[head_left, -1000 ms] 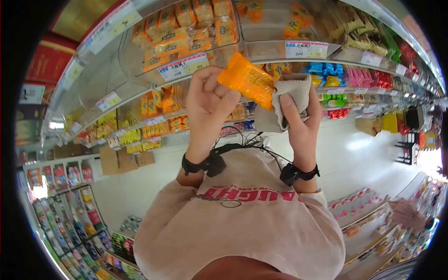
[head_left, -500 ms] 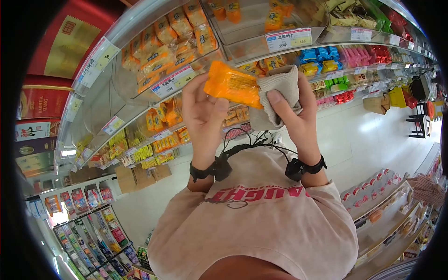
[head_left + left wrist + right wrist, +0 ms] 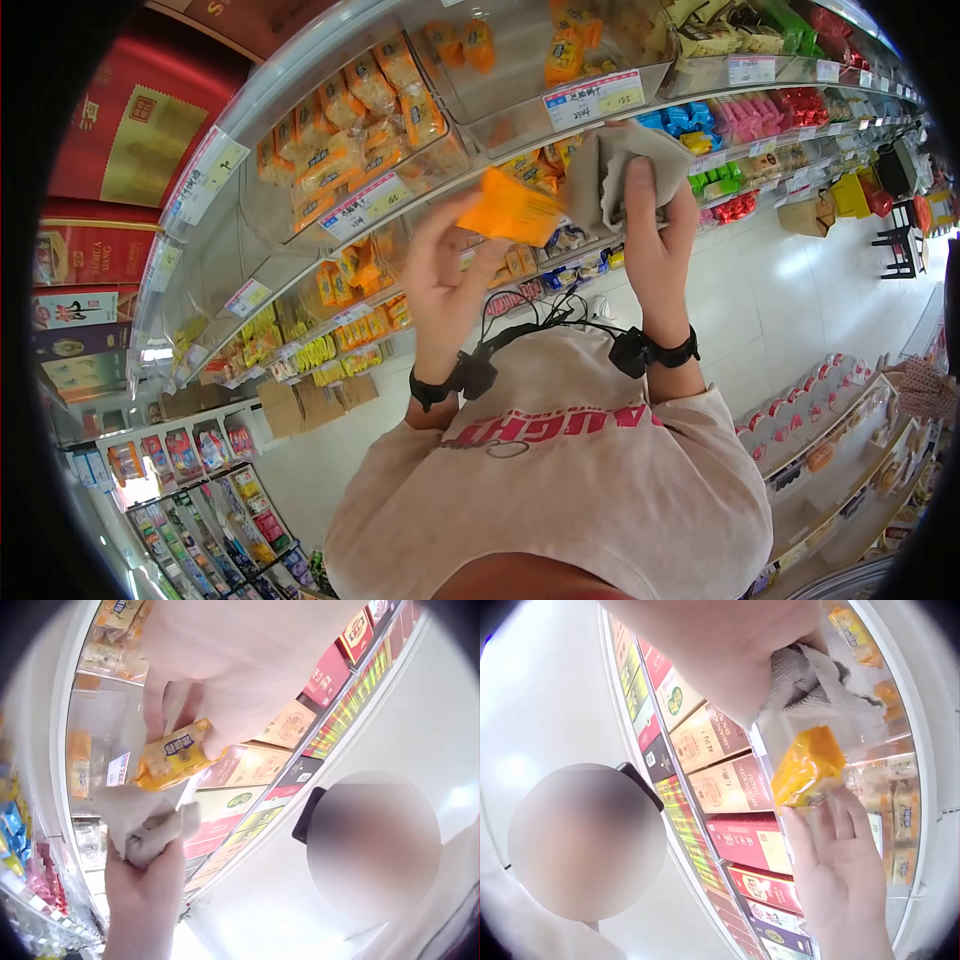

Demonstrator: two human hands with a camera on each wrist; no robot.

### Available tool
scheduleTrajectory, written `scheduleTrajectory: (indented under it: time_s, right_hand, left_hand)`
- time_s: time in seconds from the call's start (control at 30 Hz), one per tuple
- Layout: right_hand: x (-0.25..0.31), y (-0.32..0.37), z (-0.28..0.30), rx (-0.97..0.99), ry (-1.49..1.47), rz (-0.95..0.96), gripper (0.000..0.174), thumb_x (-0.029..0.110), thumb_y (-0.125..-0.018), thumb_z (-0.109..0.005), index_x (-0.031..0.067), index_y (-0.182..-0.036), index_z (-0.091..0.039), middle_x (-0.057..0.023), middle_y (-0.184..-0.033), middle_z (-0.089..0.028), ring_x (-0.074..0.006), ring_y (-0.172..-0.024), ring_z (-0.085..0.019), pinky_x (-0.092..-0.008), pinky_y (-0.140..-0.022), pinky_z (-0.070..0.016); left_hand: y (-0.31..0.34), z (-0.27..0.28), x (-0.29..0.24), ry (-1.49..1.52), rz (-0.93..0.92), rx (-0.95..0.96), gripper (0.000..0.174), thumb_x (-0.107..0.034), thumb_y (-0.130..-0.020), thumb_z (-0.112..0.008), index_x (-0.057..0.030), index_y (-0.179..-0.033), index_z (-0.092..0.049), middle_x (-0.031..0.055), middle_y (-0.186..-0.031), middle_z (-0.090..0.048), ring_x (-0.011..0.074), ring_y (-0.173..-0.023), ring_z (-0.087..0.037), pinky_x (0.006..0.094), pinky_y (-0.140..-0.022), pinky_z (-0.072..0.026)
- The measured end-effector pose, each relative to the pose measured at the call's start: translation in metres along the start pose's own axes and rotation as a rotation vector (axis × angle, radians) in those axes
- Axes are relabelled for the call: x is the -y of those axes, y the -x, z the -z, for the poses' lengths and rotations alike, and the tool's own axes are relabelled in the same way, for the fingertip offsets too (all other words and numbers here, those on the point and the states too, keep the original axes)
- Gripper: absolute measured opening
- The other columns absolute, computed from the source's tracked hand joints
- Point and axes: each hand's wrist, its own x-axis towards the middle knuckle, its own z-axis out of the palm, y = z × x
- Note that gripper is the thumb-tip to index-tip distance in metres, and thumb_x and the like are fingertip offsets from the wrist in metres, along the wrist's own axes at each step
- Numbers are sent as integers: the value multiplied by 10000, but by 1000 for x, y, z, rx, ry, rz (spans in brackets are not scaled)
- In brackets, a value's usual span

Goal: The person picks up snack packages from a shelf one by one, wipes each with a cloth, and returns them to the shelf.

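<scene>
1. Currently, hands apart: left hand (image 3: 445, 275) pinches the packet (image 3: 515, 208) at one end, thumb against fingers; right hand (image 3: 655, 240) grips the folded cloth (image 3: 600, 180), thumb on its face.
2. Packet is in the air before the front edge of the shelf (image 3: 240, 235), just beside the cloth; whether they touch, cannot tell.
3. Risk (judged): packet slips and falls to the floor (image 3: 780, 290). Likely cause: slick wrapper, one-end hold.
4. Second risk: wrapper creases or contents crush, if pinched or pressed too hard.
5. Packet's look: orange-yellow, glossy, wrinkled; dark blue label with pale characters in left wrist view; smeared by blur in head view.
</scene>
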Motion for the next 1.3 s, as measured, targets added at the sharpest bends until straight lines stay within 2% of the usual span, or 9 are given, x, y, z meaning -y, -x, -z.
scheduleTrajectory:
  time_s: [0.17,0.27,0.37,0.5,0.7,0.87,1.1,1.2,1.3]
  right_hand:
    - [-2,-3,-22,203,150,213,359,190,-984,-618,-43,-1254,-580,-158,-1138,-678,-186,-962,-661,-329,-815,-524]
    - [-4,-4,-5,389,257,22,415,216,-957,-664,-60,-1252,-569,-187,-1073,-679,-244,-938,-676,-348,-813,-524]
    - [-4,0,3,496,80,-172,439,224,-928,-704,-71,-1225,-571,-188,-1013,-688,-257,-899,-678,-348,-799,-526]
    - [-7,0,5,372,131,13,378,202,-917,-715,-69,-1156,-604,-191,-977,-679,-290,-863,-671,-349,-773,-519]
    - [-27,0,8,297,216,99,273,144,-953,-652,-42,-1150,-622,-191,-940,-642,-362,-842,-632,-361,-763,-506]
    - [-20,-10,29,192,-2,-81,304,172,-1004,-584,-29,-1230,-608,-86,-981,-688,-118,-845,-604,-301,-746,-505]
    - [-24,-7,34,53,-72,-206,249,179,-979,-631,-20,-1125,-661,-45,-878,-675,-74,-790,-572,-261,-699,-483]
    - [-26,-8,44,-11,-46,-181,210,153,-966,-644,-17,-1086,-673,-38,-856,-677,-79,-773,-574,-264,-691,-481]
    - [-27,-12,56,-97,103,8,208,117,-950,-651,-23,-1102,-665,-46,-890,-687,-98,-781,-588,-266,-710,-489]
  left_hand:
    - [3,-14,7,-29,32,104,449,89,-881,-691,47,-1311,-566,153,-1300,-603,229,-1154,-620,349,-981,-515]
    - [-4,-10,-3,-11,186,12,461,100,-896,-655,61,-1342,-544,166,-1293,-626,220,-1119,-644,353,-980,-519]
    - [-12,-8,-7,150,183,-21,463,103,-910,-630,65,-1360,-527,194,-1338,-599,229,-1175,-624,361,-986,-515]
    - [-15,-19,-7,217,186,-43,525,81,-925,-621,59,-1413,-430,203,-1362,-578,240,-1242,-583,358,-1022,-484]
    - [-16,-32,2,61,214,-88,566,51,-916,-648,54,-1434,-421,162,-1303,-608,218,-1174,-609,330,-1022,-467]
    - [-20,-35,12,-245,75,109,573,41,-882,-686,19,-1426,-508,139,-1267,-635,208,-1112,-641,328,-979,-493]
    - [-19,-70,16,-423,29,151,513,21,-859,-715,14,-1354,-580,175,-1293,-634,239,-1106,-664,354,-950,-512]
    - [-21,-87,17,-475,-6,174,511,17,-847,-734,8,-1338,-594,177,-1271,-633,261,-1135,-652,355,-955,-509]
    - [-25,-105,13,-504,-61,191,532,25,-824,-754,6,-1333,-600,165,-1254,-623,282,-1178,-626,353,-955,-506]
